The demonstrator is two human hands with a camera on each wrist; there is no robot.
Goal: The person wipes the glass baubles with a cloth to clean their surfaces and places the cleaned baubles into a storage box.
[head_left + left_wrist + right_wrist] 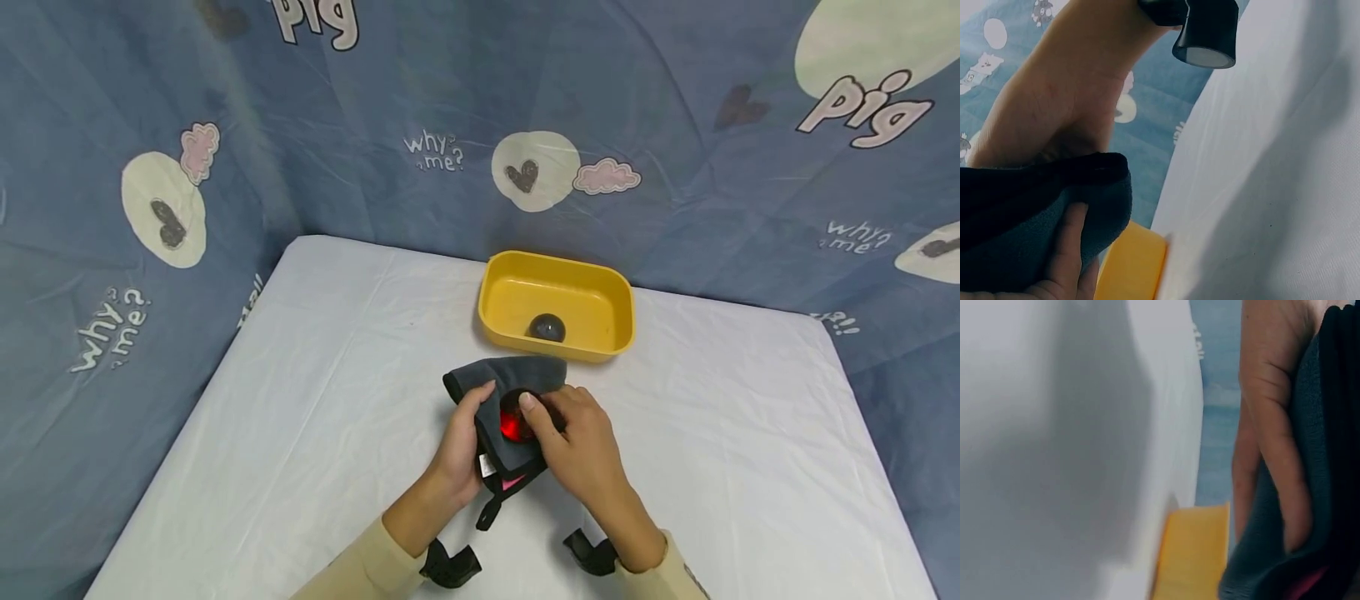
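A folded dark grey cloth (487, 375) with black edging, a white tag and a hanging loop is held above the table between both hands. On it lies a shiny ball (514, 427), glowing red at one side and dark elsewhere. My left hand (456, 450) grips the cloth's left side, with the thumb on top; in the left wrist view its fingers (1067, 250) lie against the cloth's underside. My right hand (583, 446) holds the ball and cloth from the right, thumb on the ball. In the right wrist view its fingers (1279, 450) press the cloth from outside.
Just beyond the hands stands a yellow tray (558, 263) with a dark glossy ball (547, 327) in it. A white sheet (337, 450) covers the table. Blue printed fabric (420, 100) hangs behind and at the sides. Black straps (450, 568) stick out near the wrists.
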